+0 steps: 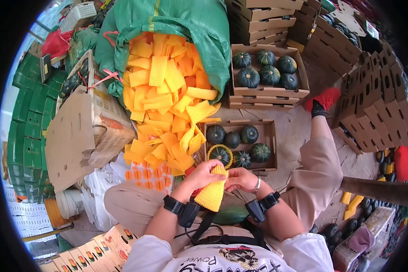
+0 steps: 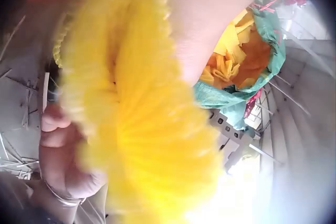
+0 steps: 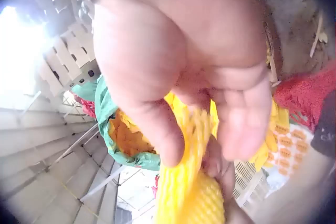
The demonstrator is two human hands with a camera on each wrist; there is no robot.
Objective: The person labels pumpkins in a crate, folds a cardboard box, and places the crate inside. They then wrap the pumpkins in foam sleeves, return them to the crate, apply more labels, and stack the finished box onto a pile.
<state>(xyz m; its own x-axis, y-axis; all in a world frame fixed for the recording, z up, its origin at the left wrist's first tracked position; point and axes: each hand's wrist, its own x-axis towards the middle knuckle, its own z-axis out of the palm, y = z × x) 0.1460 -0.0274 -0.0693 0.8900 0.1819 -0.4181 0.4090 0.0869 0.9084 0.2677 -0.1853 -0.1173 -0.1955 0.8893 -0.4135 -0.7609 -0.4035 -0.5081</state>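
Observation:
A yellow foam net sleeve [image 1: 210, 192] hangs between the two hands in the head view, above the person's lap. The left hand [image 1: 201, 176] pinches its upper end. At the sleeve's upper right edge, the right hand [image 1: 243, 180] has its thumb and fingers on the foam; the right wrist view shows that thumb against the ribbed net [image 3: 181, 192]. Close to the left wrist camera, the sleeve [image 2: 142, 113] fills the middle and looks partly spread. Just beyond the hands, a dark green squash [image 1: 220, 155] with a yellow net ring round it sits in a cardboard box [image 1: 271, 145].
A green sack [image 1: 208, 27] spills many yellow sleeves [image 1: 163, 99] at the upper left. Stacked boxes of squashes [image 1: 269, 93] stand beyond the near box. Orange round stickers [image 1: 147, 174] lie left of the hands. More cartons [image 1: 371, 90] are stacked at the right.

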